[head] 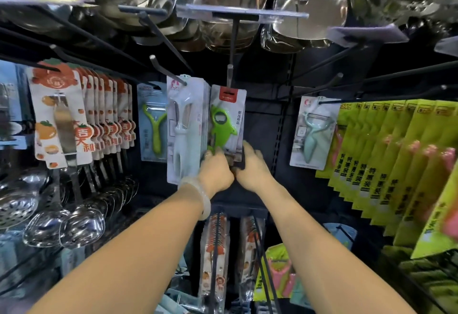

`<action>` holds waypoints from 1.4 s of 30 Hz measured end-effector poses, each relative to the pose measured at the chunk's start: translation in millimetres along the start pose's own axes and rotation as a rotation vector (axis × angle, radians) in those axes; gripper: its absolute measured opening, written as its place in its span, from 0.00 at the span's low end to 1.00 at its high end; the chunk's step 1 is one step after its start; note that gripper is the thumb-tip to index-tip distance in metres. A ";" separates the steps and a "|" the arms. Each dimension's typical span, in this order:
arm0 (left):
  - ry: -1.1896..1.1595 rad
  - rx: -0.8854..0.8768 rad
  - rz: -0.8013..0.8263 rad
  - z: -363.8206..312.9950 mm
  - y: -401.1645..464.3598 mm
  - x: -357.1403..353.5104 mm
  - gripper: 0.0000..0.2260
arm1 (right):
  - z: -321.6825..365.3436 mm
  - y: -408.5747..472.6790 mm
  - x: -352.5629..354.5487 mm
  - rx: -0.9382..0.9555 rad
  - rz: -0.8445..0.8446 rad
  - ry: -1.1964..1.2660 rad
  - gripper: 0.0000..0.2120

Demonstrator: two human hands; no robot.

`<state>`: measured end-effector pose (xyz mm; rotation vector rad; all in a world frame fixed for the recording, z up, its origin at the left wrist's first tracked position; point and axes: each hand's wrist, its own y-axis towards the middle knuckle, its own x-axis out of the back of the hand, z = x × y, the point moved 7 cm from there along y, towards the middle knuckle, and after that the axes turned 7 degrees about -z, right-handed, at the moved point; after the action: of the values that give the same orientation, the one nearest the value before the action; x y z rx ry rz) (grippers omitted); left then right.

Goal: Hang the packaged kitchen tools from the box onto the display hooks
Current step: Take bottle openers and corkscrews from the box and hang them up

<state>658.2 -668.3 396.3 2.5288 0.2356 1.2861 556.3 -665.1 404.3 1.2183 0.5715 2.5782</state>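
A packaged green kitchen tool (224,125) with a red card top hangs on the centre display hook (230,71). Both my hands are at its bottom edge. My left hand (215,172) pinches the lower left corner of the pack; a pale bangle sits on that wrist. My right hand (252,167) grips the lower right edge, fingers curled round the stack behind it. Just to the left hangs a pack with a white peeler (184,130) on its own hook (163,71). The box is not in view.
Orange-print spatula packs (81,113) and steel ladles (64,224) fill the left. A mint peeler pack (313,132) and rows of yellow-green packs (396,165) hang at the right. Steel pans (230,4) hang overhead. More packs on hooks (215,259) hang below my arms.
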 end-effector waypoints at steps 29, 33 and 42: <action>0.429 -0.648 0.685 -37.5 -459.6 -189.4 0.31 | -172.2 -514.8 21.9 -0.524 0.162 -0.427 0.33; 0.426 -0.700 0.739 -73.4 -511.7 -225.0 0.31 | -211.4 -579.3 64.3 -0.670 0.232 -0.478 0.32; 0.450 -0.810 0.885 -194.8 -659.3 -291.2 0.32 | -286.7 -725.2 186.2 -0.886 0.232 -0.493 0.32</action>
<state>321.2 -90.3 64.9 1.6050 -1.1857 1.7282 247.4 -17.1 47.2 1.4910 -0.7630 2.1003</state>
